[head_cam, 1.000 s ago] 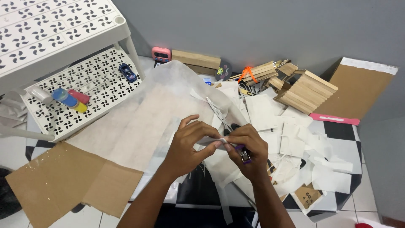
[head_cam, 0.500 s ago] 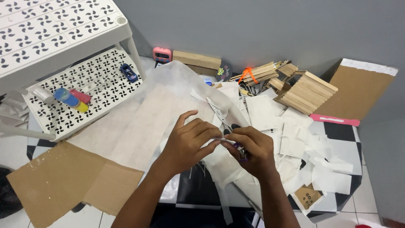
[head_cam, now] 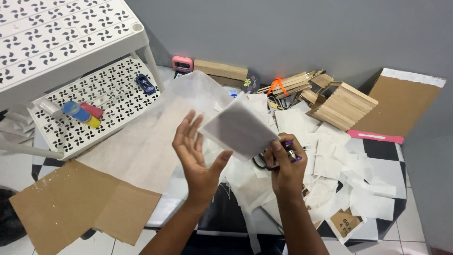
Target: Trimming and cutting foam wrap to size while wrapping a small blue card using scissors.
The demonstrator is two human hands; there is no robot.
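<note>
My right hand (head_cam: pixel 285 166) pinches the corner of a cut white sheet of thin paper (head_cam: pixel 238 129) and lifts it up, tilted, above the work surface. Purple-handled scissors (head_cam: pixel 276 156) also sit in that hand, mostly hidden behind the fingers. My left hand (head_cam: pixel 196 152) is raised with its palm open and fingers spread, just left of the sheet, its thumb almost under the sheet's lower edge. A large sheet of translucent white paper (head_cam: pixel 155 127) lies spread underneath.
Several cut white paper pieces (head_cam: pixel 339 170) cover the checkered surface at right. Wooden stick pieces and a small stick structure (head_cam: pixel 337 104) lie at the back, with cardboard (head_cam: pixel 401 101) behind. A white perforated shelf (head_cam: pixel 89 108) with paint bottles stands left; brown cardboard (head_cam: pixel 75 205) lies in front.
Both hands were together low over the paper, working with the scissors. Now the right hand has lifted a cut sheet and the left hand has opened and come off it.
</note>
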